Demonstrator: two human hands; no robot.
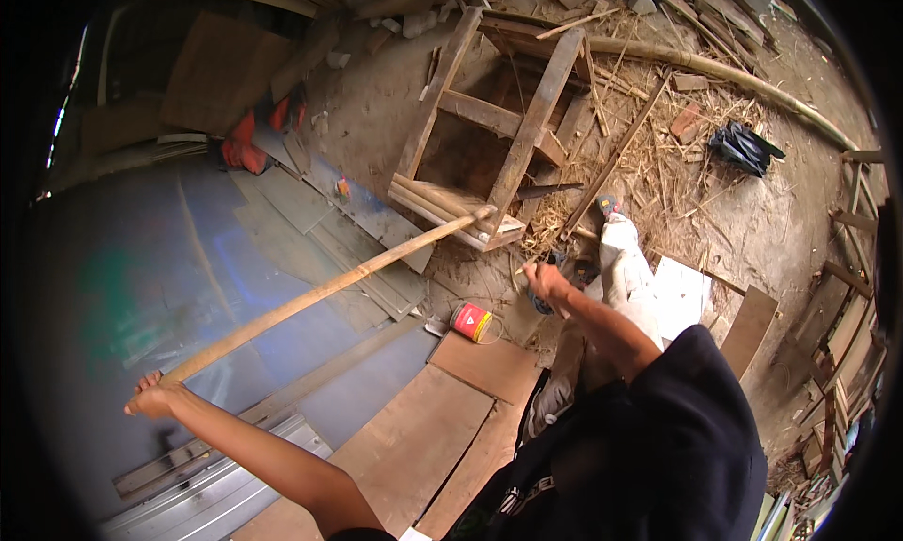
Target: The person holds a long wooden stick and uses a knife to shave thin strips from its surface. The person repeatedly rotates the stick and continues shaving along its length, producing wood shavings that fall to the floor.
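So at the lower left of the frame the left hand (150, 396) has its fingers wrapped around the near end of a long, slim, tan wooden pole (324, 291). The pole slants up over a big blue-grey sheet (141, 259) to the centre, where its far end meets the near end of a rough brown wooden frame (537, 127). Below that there's a red-and-yellow round tin (471, 323). Just right of centre, the right hand (546, 283) is curled near a short pale stick end; can't tell if it's gripping it. Crumpled black plastic bag (746, 149), upper right.
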